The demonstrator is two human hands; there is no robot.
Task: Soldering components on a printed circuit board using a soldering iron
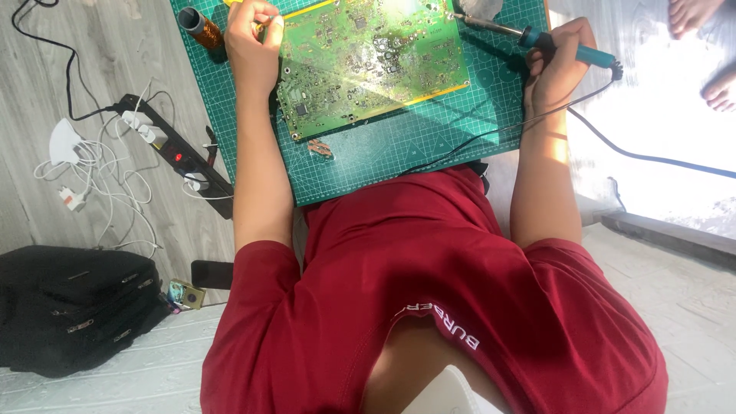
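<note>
A green circuit board (368,61) lies on a green cutting mat (429,134) on the floor in front of me. My left hand (251,42) rests at the board's upper left corner, fingers pinched on a thin metal tool; I cannot tell its kind. My right hand (556,69) grips a soldering iron (567,47) by its teal handle. The iron's metal tip points left, near the board's upper right corner. The iron's black cord (652,157) runs off to the right.
A copper-coloured tape roll (201,27) stands at the mat's upper left, and a small copper scrap (320,148) lies below the board. A black power strip (176,153) with white cables, a black bag (73,307) and a dark phone (211,274) lie to the left. Another person's feet (709,46) are at top right.
</note>
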